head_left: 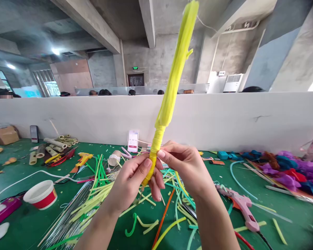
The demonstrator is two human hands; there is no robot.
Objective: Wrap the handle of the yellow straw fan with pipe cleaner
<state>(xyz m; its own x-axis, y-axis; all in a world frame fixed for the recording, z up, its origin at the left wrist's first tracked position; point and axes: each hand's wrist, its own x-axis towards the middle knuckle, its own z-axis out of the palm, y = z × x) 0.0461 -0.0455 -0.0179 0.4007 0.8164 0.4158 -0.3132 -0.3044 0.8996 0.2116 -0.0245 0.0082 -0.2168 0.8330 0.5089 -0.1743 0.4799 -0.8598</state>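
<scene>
in the head view, the yellow rod (169,93) is held up above the green desk (299,215), its top leaning right. the left hand (133,177) has its grip clamped on the wound lower end; the right hand (184,163) has its grip pinched at the winding's right edge, just above. for neat work, i'd judge, brace firmly with the left and press turns snug and flat with the right.

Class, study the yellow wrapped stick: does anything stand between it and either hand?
Nothing visible does. The left hand grips the lower part of the yellow wrapped stick directly; the right hand appears to touch it slightly higher.
</scene>
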